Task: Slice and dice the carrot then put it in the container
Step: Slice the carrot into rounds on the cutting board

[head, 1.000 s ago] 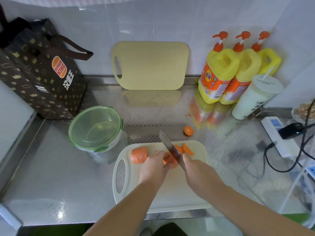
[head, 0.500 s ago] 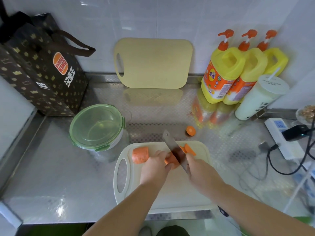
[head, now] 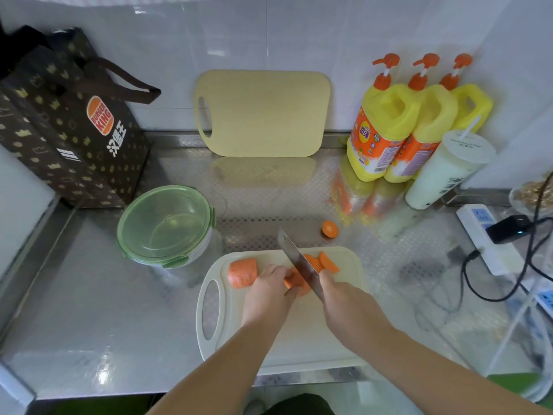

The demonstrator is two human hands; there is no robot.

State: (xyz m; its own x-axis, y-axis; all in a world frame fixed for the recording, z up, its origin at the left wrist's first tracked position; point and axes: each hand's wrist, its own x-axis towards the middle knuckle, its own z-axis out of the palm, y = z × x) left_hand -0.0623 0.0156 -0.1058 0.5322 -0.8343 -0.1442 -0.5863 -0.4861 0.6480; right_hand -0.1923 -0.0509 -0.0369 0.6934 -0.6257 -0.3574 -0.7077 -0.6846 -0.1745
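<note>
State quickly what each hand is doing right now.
Left hand: holds the carrot piece steady.
Right hand: grips the knife.

Orange carrot chunk (head: 243,272) and slices (head: 324,262) lie on a white board (head: 299,339); a green-lidded round container (head: 166,224) sits just left.

Both forearms cross the cutting board's (head: 305,336) near edge. Over its far half, the left hand (head: 269,290) pins a carrot piece (head: 294,283) with curled fingers; the right hand (head: 344,298) grips a knife (head: 297,262).
</note>
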